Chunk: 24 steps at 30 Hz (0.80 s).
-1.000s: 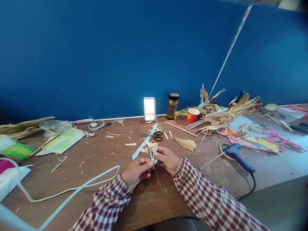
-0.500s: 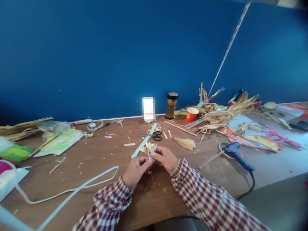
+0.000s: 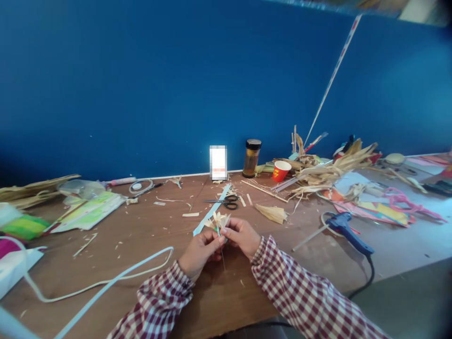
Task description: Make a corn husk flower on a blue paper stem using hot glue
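A small handmade flower [image 3: 220,220] with pale husk-like petals, a bit of green and a thin stem is between my hands, above the front of the table. My left hand [image 3: 199,249] is closed, pinching the flower near its base, with the thin stem pointing down below the fingers. The closed fingers of my right hand [image 3: 243,237] grip its right side, near the petals. Just beyond the hands, black-handled scissors [image 3: 229,201] lie across a light blue strip [image 3: 212,211]. A dry husk piece [image 3: 271,213] rests to the right of them.
A blue glue gun [image 3: 348,230] with its cord lies at right. A red paper cup [image 3: 281,171] and a dark-lidded bottle [image 3: 252,159] stand near the wall, beside piled dry husks [image 3: 325,172]. White cable [image 3: 106,282] loops at left. Pink scissors [image 3: 406,201] lie far right.
The flower has turned slightly between my fingers, its petals now bunched more upright. Both hands stay in nearly the same place; the view has tilted a little.
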{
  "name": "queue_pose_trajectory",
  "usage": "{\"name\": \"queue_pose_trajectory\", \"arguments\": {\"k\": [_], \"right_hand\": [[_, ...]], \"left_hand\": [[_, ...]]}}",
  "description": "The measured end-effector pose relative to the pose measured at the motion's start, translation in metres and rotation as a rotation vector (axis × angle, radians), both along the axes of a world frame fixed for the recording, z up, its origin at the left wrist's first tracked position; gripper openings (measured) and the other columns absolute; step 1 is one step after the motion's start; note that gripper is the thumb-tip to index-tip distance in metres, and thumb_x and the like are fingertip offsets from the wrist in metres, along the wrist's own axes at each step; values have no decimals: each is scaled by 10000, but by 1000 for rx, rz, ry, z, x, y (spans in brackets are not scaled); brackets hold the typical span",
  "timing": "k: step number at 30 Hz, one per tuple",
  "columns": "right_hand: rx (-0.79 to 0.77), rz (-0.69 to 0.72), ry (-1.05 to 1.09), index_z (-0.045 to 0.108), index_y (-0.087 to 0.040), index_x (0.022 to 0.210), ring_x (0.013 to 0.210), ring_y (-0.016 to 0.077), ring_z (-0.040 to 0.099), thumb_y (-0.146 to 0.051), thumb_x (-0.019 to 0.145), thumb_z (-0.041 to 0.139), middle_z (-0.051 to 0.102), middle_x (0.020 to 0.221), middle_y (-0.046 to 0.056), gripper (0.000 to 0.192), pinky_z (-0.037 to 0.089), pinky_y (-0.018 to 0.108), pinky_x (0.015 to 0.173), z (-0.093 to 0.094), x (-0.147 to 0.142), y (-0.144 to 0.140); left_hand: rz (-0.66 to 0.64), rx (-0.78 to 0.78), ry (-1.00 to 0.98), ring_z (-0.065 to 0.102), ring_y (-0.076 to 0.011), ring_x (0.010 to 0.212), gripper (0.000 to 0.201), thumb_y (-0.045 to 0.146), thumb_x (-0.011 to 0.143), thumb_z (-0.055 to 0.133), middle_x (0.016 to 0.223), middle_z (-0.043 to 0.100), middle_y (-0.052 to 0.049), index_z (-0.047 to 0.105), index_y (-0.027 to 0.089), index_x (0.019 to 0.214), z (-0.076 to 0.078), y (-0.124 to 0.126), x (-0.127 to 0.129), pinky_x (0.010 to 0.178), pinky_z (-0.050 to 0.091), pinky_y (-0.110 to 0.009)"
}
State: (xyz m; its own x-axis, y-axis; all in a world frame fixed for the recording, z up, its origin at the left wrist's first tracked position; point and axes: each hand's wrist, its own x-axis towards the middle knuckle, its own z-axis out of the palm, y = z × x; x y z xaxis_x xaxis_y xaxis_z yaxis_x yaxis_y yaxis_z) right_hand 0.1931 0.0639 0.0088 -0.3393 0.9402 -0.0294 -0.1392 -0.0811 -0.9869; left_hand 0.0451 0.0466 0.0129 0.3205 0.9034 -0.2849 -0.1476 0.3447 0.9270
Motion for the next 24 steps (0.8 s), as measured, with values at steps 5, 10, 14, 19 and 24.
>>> {"name": "queue_pose_trajectory", "arguments": {"k": [5, 10, 14, 19, 24], "right_hand": [[187, -64, -304, 618, -152, 735, 455, 84, 412, -490, 786, 520, 487, 512, -33, 355, 313, 214, 449, 2, 6, 0], [269, -110, -475, 631, -154, 711, 524, 105, 463, -369, 767, 562, 553, 572, -5, 232, 357, 225, 510, -1, 6, 0], [295, -128, -548, 623, -154, 690, 507, 97, 432, -306, 748, 564, 534, 553, -10, 173, 337, 217, 489, -4, 3, 0], [304, -122, -596, 607, -156, 662, 482, 88, 401, -290, 733, 566, 501, 523, -19, 157, 312, 209, 462, -5, 1, -2], [288, -116, -595, 604, -146, 666, 483, 81, 389, -277, 728, 561, 502, 529, -19, 152, 306, 198, 457, -2, -1, -7]], "left_hand": [[103, 76, 86, 524, -80, 521, 330, 448, 574, 727, 576, 589, 29, 574, 159, 620, -1, 5, -4, 494, 445, -181], [145, 169, 249, 531, -98, 497, 269, 421, 624, 689, 542, 589, 19, 632, 159, 644, -8, 11, -10, 486, 437, -191], [146, 197, 301, 550, -123, 542, 255, 411, 655, 660, 561, 598, 9, 662, 164, 715, -11, 10, -11, 487, 429, -199], [115, 254, 342, 511, -114, 496, 245, 399, 657, 650, 523, 588, 5, 648, 157, 617, -9, 10, -9, 472, 382, -201], [95, 262, 331, 490, -107, 471, 253, 404, 644, 651, 509, 589, 7, 652, 153, 608, -10, 11, -9, 472, 358, -204]]}}
